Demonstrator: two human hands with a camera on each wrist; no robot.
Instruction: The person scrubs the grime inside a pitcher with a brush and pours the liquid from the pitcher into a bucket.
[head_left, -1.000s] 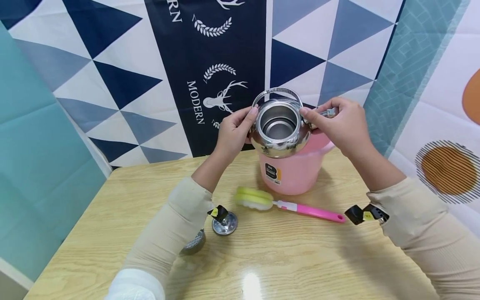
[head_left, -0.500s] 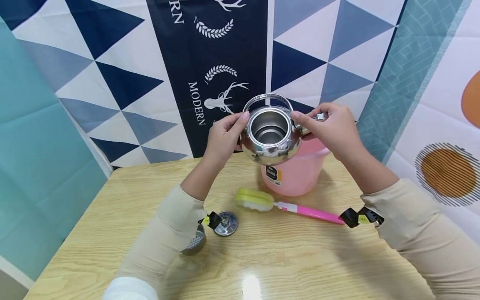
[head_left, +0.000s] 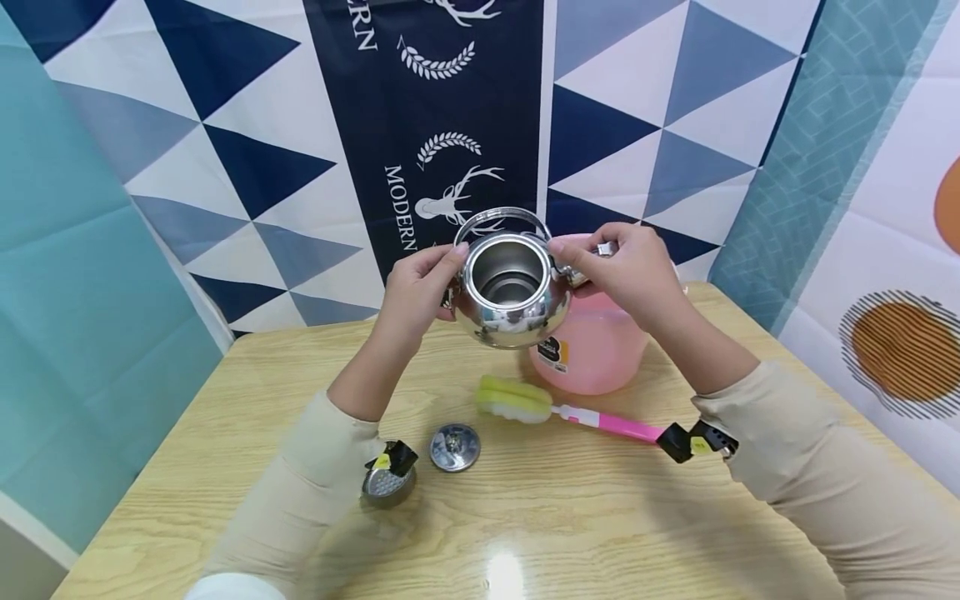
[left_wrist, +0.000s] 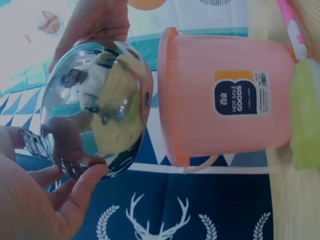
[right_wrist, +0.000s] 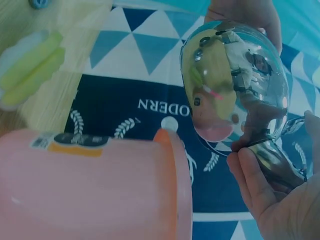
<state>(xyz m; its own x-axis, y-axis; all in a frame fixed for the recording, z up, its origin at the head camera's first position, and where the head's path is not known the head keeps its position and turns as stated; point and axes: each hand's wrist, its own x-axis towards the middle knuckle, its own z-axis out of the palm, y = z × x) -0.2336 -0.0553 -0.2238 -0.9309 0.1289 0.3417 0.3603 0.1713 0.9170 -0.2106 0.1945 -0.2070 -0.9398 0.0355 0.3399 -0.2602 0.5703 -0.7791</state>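
Between both hands, a shiny steel teapot [head_left: 513,325] is held in the air, lidless and tilted so its open mouth faces the head camera. My left hand [head_left: 416,292] grips its left side, thumb near the rim. On the opposite side my right hand [head_left: 626,267] holds it around the spout, thumb by the rim. The arched handle stands up behind the mouth. Both wrist views show the teapot's rounded mirror-like body [left_wrist: 117,100]. Below on the table lie the round metal lid [head_left: 454,447] and a metal strainer [head_left: 386,485], partly covered by the left wrist camera.
A pink bucket [head_left: 592,358] stands at the table's back, partly behind the teapot and right hand. In front of it lies a yellow-and-white sponge brush [head_left: 513,398] with a pink handle. Patterned cloth hangs behind the wooden table [head_left: 540,517].
Both hands have carried the teapot left and down, away from above the bucket's middle. The left arm's shift uncovers more of the lid and strainer. Grips look unchanged.
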